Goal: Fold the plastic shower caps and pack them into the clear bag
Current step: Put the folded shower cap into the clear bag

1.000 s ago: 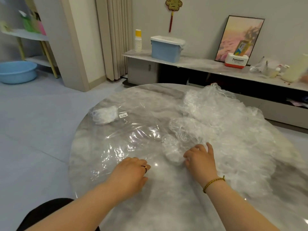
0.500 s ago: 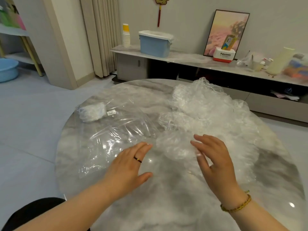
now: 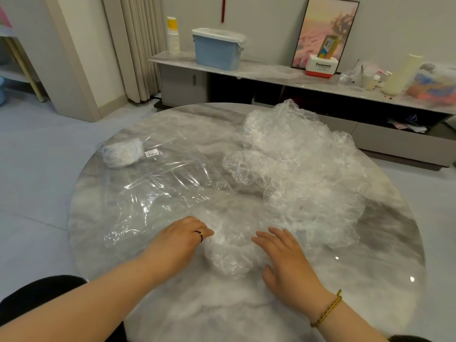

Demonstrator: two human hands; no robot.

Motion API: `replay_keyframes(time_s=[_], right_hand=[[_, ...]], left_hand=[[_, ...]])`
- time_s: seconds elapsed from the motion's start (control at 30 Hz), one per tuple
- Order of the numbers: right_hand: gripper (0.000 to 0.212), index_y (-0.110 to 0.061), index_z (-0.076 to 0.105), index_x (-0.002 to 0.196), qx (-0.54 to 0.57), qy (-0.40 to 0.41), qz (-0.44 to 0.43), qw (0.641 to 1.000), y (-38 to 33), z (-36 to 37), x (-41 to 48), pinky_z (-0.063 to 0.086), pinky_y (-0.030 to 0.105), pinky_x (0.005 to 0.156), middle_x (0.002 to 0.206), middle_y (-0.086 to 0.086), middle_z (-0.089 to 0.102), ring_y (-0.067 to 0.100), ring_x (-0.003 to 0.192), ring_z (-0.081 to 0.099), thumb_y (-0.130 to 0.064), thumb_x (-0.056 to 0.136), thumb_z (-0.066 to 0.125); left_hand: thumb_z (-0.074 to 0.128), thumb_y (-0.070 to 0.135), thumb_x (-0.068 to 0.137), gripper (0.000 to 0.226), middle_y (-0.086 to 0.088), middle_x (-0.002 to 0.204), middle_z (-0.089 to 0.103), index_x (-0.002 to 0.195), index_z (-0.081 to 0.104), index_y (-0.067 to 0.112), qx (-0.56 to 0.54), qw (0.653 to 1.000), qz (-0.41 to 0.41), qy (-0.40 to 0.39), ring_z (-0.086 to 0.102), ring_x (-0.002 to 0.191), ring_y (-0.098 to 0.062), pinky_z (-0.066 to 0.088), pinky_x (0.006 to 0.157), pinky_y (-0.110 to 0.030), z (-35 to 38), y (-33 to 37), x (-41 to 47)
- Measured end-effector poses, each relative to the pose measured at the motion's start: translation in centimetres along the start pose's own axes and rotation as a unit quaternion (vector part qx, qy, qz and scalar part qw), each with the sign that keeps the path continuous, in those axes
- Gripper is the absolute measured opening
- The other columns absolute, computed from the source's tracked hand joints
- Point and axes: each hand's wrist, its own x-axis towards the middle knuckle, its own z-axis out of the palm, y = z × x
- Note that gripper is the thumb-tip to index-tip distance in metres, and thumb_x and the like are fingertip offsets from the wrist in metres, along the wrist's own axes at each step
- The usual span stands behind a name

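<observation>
One crumpled clear shower cap (image 3: 230, 253) lies on the round marble table (image 3: 385, 245), near its front edge, between my two hands. My left hand (image 3: 177, 239) touches the cap's left side with its fingers bent down onto the plastic. My right hand (image 3: 283, 253) lies flat with straight fingers on the cap's right side. A big heap of loose shower caps (image 3: 301, 169) fills the right half of the table. The clear bag (image 3: 158, 193) lies flat on the left, with a small white wad of folded caps (image 3: 123, 151) in its far corner.
Behind the table runs a low marble cabinet (image 3: 271, 72) with a blue lidded box (image 3: 217, 49), a stack of paper cups (image 3: 173, 37), a framed picture (image 3: 325, 33) and small clutter. Open floor lies to the left.
Both hands lifted open above the table, then came back toward me. They now press on one cap that lies nearer the front edge than before.
</observation>
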Motion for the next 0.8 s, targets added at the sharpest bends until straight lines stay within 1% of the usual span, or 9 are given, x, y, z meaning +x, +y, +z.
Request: replay_keyframes(time_s=[0.17,0.2,0.27,0.4,0.47,0.57,0.7,0.73,0.8], right_hand=[[0.052,-0.026,0.047,0.113,0.003,-0.005,-0.068,0.998,-1.1,0.3,0.0,0.022,0.036,0.104,0.114,-0.002,0.063,0.018,0.116,0.040,-0.045,0.064,0.049],[0.056,-0.027,0.047,0.112,-0.013,-0.006,-0.083,0.996,-1.2,0.6,0.0,0.023,0.037,0.103,0.113,-0.003,0.063,0.018,0.115,0.041,-0.050,0.061,0.055],[0.060,-0.028,0.048,0.107,-0.036,-0.010,-0.090,0.995,-1.3,0.8,0.3,0.027,0.038,0.101,0.106,-0.005,0.066,0.016,0.111,0.042,-0.052,0.056,0.070],[0.020,-0.025,0.069,0.078,0.044,0.021,-0.034,0.998,-0.9,0.4,1.0,0.046,0.035,0.093,0.088,-0.009,0.071,0.012,0.102,0.048,-0.034,0.073,0.051],[0.023,-0.018,0.072,0.074,0.153,0.010,0.039,0.987,-1.3,-0.2,1.1,0.048,0.026,0.092,0.087,-0.006,0.072,0.011,0.103,0.050,-0.025,0.080,0.051],[0.017,-0.015,0.071,0.081,0.325,-0.042,0.181,0.927,-1.9,-2.3,1.7,0.034,-0.001,0.087,0.081,-0.016,0.068,-0.010,0.092,0.056,-0.010,0.089,0.058],[0.030,-0.024,0.062,0.073,0.436,0.005,0.270,0.858,-1.8,-3.4,2.7,0.046,0.009,0.057,0.061,-0.010,0.063,-0.003,0.054,0.060,-0.001,0.089,0.054],[0.028,-0.021,0.062,0.073,0.448,0.009,0.292,0.845,-1.8,-3.4,3.0,0.046,0.011,0.050,0.059,-0.005,0.061,0.000,0.047,0.057,-0.001,0.090,0.053],[0.019,-0.012,0.063,0.078,0.447,-0.002,0.333,0.830,-1.9,-3.2,3.3,0.040,0.011,0.040,0.058,0.000,0.059,0.000,0.038,0.051,-0.003,0.091,0.052]], left_hand=[[0.079,0.012,0.050,0.016,0.015,0.056,0.059,0.056,0.071,0.025,0.008,1.000,-0.008,-0.017,0.039,0.069,-0.004,0.035,0.066,-0.020,-0.4,0.2,0.1],[0.071,0.020,0.058,0.009,0.014,0.053,0.057,0.051,0.069,0.026,0.009,1.000,-0.001,-0.014,0.036,0.069,-0.006,0.032,0.064,-0.021,-0.3,0.1,0.0],[0.049,0.029,0.066,0.025,0.015,0.050,0.055,0.048,0.066,0.027,0.003,1.000,-0.011,-0.026,0.034,0.069,-0.007,0.029,0.063,-0.021,-0.5,0.0,0.1],[0.050,0.043,0.067,0.024,0.021,0.069,0.061,0.055,0.066,0.030,-0.105,0.991,-0.051,-0.071,0.043,0.082,-0.001,0.030,0.074,-0.009,-1.2,0.0,0.1],[0.055,0.044,0.074,0.015,0.031,0.085,0.057,0.063,0.060,0.035,-0.234,0.956,-0.157,-0.081,0.045,0.095,0.008,0.028,0.084,-0.003,-2.2,0.6,0.3],[0.061,0.018,0.088,0.021,0.025,0.074,0.063,0.070,0.058,0.027,-0.405,0.863,-0.294,-0.065,0.057,0.077,0.012,0.037,0.074,-0.003,-2.5,1.1,0.8],[0.055,0.006,0.089,0.018,0.009,0.067,0.068,0.080,0.054,0.021,-0.489,0.785,-0.380,0.001,0.064,0.067,-0.009,0.048,0.073,-0.022,-3.2,1.8,1.6],[0.056,0.007,0.089,0.022,0.010,0.074,0.066,0.084,0.051,0.028,-0.472,0.796,-0.379,0.015,0.063,0.071,-0.009,0.047,0.072,-0.021,-3.3,2.1,1.6],[0.059,0.015,0.088,0.027,0.019,0.093,0.056,0.088,0.044,0.037,-0.363,0.873,-0.321,0.051,0.057,0.082,-0.001,0.041,0.070,-0.016,-3.2,2.5,1.2]])
